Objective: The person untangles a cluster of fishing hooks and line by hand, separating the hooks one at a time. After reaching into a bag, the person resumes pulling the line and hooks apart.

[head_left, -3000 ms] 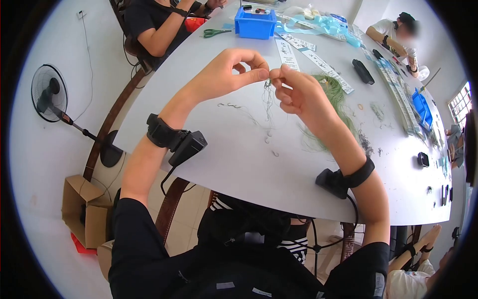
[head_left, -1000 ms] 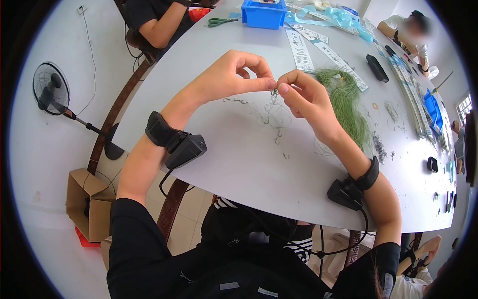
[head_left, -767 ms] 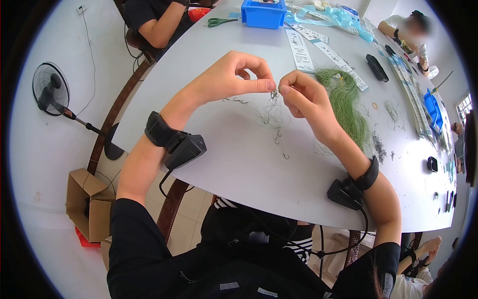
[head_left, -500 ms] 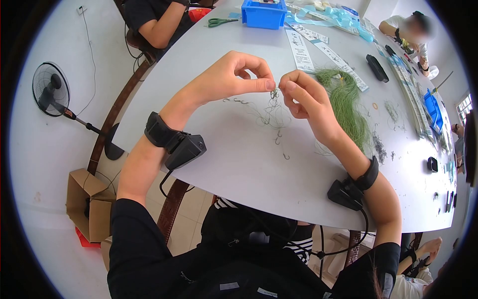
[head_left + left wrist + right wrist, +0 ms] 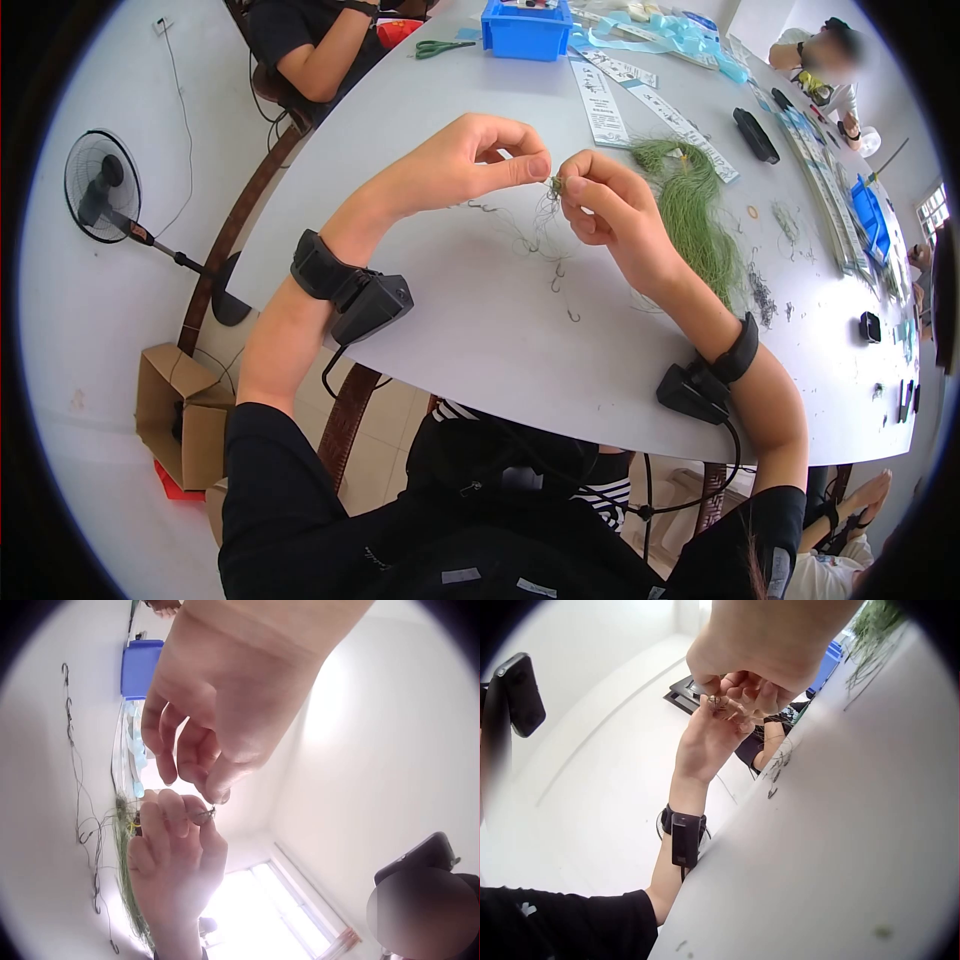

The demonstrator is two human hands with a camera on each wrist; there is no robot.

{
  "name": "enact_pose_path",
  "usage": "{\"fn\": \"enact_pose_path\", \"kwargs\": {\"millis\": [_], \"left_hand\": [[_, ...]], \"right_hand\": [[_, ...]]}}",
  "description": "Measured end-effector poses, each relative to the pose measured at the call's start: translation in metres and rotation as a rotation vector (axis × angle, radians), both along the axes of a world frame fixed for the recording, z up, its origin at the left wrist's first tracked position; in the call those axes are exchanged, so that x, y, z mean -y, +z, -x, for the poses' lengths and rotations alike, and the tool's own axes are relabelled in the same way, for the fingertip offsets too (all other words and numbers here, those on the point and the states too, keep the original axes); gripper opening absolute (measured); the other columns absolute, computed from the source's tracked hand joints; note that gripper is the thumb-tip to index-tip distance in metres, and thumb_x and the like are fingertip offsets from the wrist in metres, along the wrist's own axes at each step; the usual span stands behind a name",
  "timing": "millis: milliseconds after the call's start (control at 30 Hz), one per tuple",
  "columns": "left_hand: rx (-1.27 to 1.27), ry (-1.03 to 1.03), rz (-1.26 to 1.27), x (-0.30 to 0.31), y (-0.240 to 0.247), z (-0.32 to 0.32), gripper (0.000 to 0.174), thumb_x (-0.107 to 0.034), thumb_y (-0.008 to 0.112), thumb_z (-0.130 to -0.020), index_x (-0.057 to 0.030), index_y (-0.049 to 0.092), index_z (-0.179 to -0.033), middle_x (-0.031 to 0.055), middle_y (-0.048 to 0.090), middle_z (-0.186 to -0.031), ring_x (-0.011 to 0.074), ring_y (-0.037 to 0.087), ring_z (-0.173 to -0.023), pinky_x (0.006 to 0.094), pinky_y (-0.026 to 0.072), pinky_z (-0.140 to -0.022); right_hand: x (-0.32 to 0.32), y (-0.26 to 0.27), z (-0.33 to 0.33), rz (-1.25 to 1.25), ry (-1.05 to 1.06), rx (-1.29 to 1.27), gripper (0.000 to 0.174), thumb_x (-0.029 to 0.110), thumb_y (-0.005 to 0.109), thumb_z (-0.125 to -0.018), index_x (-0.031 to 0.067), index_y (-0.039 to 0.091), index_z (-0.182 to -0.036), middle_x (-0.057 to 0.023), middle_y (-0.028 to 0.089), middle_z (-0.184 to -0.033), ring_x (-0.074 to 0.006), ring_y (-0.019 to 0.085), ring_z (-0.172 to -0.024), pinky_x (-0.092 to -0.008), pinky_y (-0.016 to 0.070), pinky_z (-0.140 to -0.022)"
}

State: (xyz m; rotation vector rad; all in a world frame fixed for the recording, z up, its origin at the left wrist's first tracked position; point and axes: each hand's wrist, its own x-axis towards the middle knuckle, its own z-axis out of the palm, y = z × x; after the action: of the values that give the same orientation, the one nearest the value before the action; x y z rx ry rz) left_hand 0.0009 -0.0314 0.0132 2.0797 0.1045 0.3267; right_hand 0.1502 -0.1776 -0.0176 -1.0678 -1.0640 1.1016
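Note:
In the head view, my left hand (image 5: 465,165) and right hand (image 5: 615,205) meet fingertip to fingertip above the table. My right thumb and index finger pinch a small bunch of dark fish hooks (image 5: 556,187) tied to thin line. My left thumb and index finger pinch at the edge of this bunch; the pinched part is hidden by the fingertips. In the left wrist view, metal hooks (image 5: 208,813) show between the right thumb and index finger. Below the hands, more hooks (image 5: 557,276) on fine green line lie on the table. Right of my right hand lies a green line bundle (image 5: 695,215).
A blue bin (image 5: 525,30), green scissors (image 5: 440,47) and printed cards (image 5: 600,105) lie farther back on the grey table (image 5: 470,350). A black case (image 5: 756,135) and a pile of small hooks (image 5: 762,297) are on the right. Other people sit around the table.
The hook bunch, hanging under my left fingertips earlier, is now at my right fingertips. My left hand has lowered slightly. Since the earliest frame, the view has shifted.

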Motion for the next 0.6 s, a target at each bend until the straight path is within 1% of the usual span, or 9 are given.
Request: {"fn": "enact_pose_path", "kwargs": {"millis": [100, 267, 367, 467, 567, 600], "left_hand": [[0.015, -0.028, 0.039, -0.0012, -0.0031, -0.0013, 0.027, -0.030, 0.055, -0.092, -0.0042, 0.058, -0.084, -0.0011, 0.056, -0.081, 0.0077, 0.049, -0.077, 0.0223, 0.0404, -0.070], [0.107, -0.008, 0.091, -0.0001, 0.0006, -0.0027, 0.032, -0.034, 0.051, -0.094, -0.0045, 0.058, -0.085, -0.0002, 0.056, -0.082, 0.0095, 0.051, -0.081, 0.0240, 0.0408, -0.073], [0.104, 0.014, 0.037, 0.0018, 0.0021, -0.0031, 0.032, -0.034, 0.051, -0.094, -0.0043, 0.060, -0.085, 0.0003, 0.058, -0.082, 0.0103, 0.052, -0.082, 0.0245, 0.0411, -0.073], [0.121, 0.008, 0.031, -0.0015, -0.0030, -0.0031, 0.027, -0.031, 0.057, -0.090, -0.0057, 0.065, -0.087, 0.0005, 0.063, -0.083, 0.0104, 0.056, -0.079, 0.0252, 0.0422, -0.068], [0.102, 0.006, -0.146, 0.0005, 0.0005, -0.0012, 0.025, -0.028, 0.059, -0.088, -0.0044, 0.064, -0.083, 0.0006, 0.061, -0.080, 0.0096, 0.054, -0.075, 0.0243, 0.0426, -0.069], [0.101, -0.001, -0.154, 0.0006, 0.0012, -0.0013, 0.024, -0.027, 0.060, -0.088, -0.0044, 0.064, -0.082, 0.0005, 0.061, -0.079, 0.0094, 0.053, -0.073, 0.0242, 0.0427, -0.068]], "right_hand": [[-0.0002, -0.0017, -0.0022, -0.002, 0.040, -0.011, 0.014, 0.022, 0.053, -0.090, 0.0086, 0.052, -0.088, 0.0075, 0.038, -0.066, -0.0010, 0.028, -0.056, -0.0184, 0.0206, -0.048], [0.0004, -0.0008, -0.0004, 0.007, 0.023, -0.006, 0.014, 0.023, 0.053, -0.090, 0.0087, 0.052, -0.087, 0.0076, 0.038, -0.065, -0.0010, 0.027, -0.056, -0.0186, 0.0204, -0.048], [-0.0001, -0.0023, -0.0009, 0.006, 0.020, -0.006, 0.015, 0.023, 0.053, -0.091, 0.0083, 0.052, -0.088, 0.0076, 0.038, -0.065, -0.0011, 0.027, -0.056, -0.0187, 0.0205, -0.048], [0.0001, -0.0028, -0.0015, 0.007, 0.023, 0.009, 0.015, 0.023, 0.054, -0.090, 0.0079, 0.053, -0.089, 0.0073, 0.039, -0.066, -0.0012, 0.028, -0.056, -0.0188, 0.0208, -0.048], [0.0000, -0.0018, -0.0002, 0.008, 0.009, 0.039, 0.015, 0.023, 0.054, -0.090, 0.0076, 0.054, -0.090, 0.0070, 0.040, -0.067, -0.0013, 0.028, -0.057, -0.0189, 0.0213, -0.048], [0.0002, -0.0013, 0.0004, 0.008, 0.002, 0.051, 0.015, 0.023, 0.055, -0.090, 0.0075, 0.054, -0.090, 0.0069, 0.040, -0.067, -0.0013, 0.029, -0.057, -0.0189, 0.0215, -0.048]]}}
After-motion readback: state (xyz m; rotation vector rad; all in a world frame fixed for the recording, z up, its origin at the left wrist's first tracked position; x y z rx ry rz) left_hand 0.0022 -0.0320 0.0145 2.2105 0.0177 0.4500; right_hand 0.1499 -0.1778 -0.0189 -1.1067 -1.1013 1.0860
